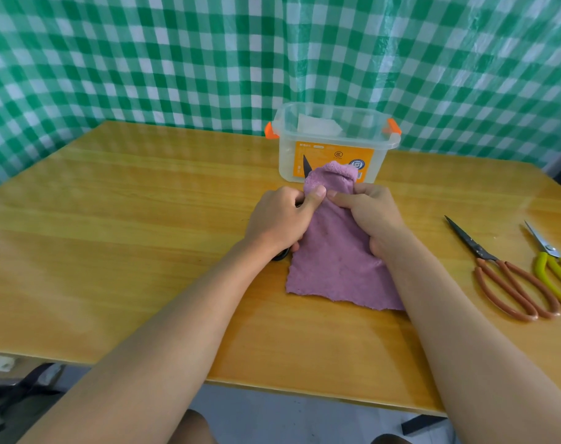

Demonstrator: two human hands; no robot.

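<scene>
Crumpled purple cloth (335, 251) over black scissors (306, 166), blade tip exposed

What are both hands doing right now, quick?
Left hand: closed, holding the black scissors against the purple cloth.
Right hand: closed, gripping the purple cloth.

Three scissors, one cloth (336, 251), one box (324, 174), two hands.
Scissors: one black pair (306, 166) partly under the cloth, one orange-handled pair (496, 270), one yellow-handled pair (551, 262). The box has two orange latches (271, 131) and holds one white sheet (317, 125). One left hand (279, 219), one right hand (373, 213), one tabletop (128, 203).
</scene>
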